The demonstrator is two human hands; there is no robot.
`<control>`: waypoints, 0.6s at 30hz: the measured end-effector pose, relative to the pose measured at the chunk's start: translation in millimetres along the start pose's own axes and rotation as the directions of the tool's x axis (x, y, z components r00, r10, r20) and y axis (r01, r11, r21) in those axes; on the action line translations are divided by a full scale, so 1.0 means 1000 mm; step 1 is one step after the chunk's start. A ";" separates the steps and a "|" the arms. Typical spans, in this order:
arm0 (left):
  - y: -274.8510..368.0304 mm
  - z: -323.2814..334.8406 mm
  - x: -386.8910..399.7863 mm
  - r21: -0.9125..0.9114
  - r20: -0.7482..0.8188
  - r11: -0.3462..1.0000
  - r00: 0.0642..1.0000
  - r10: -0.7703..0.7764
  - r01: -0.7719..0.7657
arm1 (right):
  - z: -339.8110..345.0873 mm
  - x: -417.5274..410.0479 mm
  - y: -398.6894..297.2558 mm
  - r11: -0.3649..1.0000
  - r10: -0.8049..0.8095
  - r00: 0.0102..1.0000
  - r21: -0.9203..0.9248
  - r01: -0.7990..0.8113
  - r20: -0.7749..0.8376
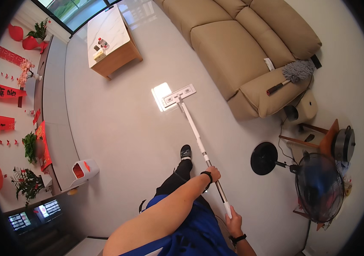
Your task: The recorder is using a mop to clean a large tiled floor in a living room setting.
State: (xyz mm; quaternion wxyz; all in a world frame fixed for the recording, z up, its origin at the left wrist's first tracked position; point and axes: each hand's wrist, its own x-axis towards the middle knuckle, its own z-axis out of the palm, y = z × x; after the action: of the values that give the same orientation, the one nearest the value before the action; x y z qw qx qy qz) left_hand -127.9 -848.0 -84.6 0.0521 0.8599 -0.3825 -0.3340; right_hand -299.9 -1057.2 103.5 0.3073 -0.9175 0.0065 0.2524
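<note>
A flat mop with a long white-and-metal pole (191, 123) slants across the floor in front of me. My left hand (214, 173) is wrapped around the metal section of the pole, a dark band on its wrist. Lower down, my right hand (234, 222) grips the white end of the handle (227, 208). The rectangular mop head (188, 92) lies on the pale, glossy floor (121, 121), beside a bright reflection. Any pad under the head is hidden. One of my feet, in a dark shoe (186, 153), stands left of the pole.
A tan sofa (230, 54) bears a grey duster (299, 71) on its armrest. A standing fan (319, 188) with a round black base (264, 158) is at right, near an orange stool (329, 137). A marble-topped coffee table (111, 28) and a white bin-like box (87, 171) stand left.
</note>
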 end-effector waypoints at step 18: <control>-0.186 -0.042 -0.029 0.041 -0.142 0.996 0.987 -0.073 0.080 | 0.026 0.145 -0.135 0.995 -0.024 0.996 0.092 0.032 -0.085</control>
State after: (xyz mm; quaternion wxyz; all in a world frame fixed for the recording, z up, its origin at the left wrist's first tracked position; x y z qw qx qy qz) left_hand -0.5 -703.7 -101.0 0.0459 0.8963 -0.3524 -0.2651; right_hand -162.2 -912.1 94.0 0.3528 -0.9119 0.0185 0.2088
